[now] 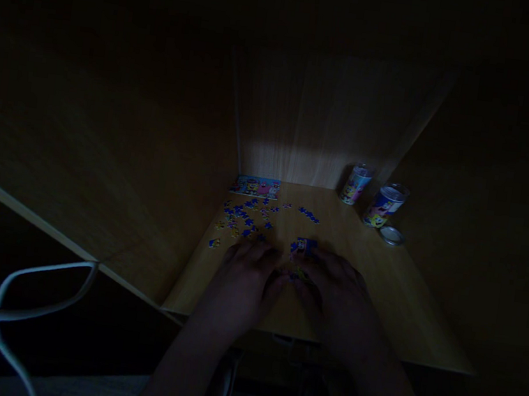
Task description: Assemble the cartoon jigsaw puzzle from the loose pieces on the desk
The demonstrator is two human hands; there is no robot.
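In dim light, a partly joined jigsaw puzzle (305, 247) with blue and white printing lies flat on the wooden surface. My right hand (334, 280) is bent over its near right side, index finger and thumb closed around a lower cluster of joined pieces (301, 274). From the left, my left hand (248, 270) meets the same cluster, its thumb at the edge and its fingers curled. The fingers partly cover these pieces. Beyond my left hand lie many loose jigsaw pieces (248, 222), mostly blue and some yellow. A short joined strip of blue pieces (309, 215) lies farther back.
A cartoon picture card (256, 187) lies at the back left. Two printed cans with clear tops, one farther back (355, 185) and one nearer (383, 206), stand at right beside a round metal lid (391, 235). Wooden panels enclose the surface; a white cable (2, 313) hangs lower left.
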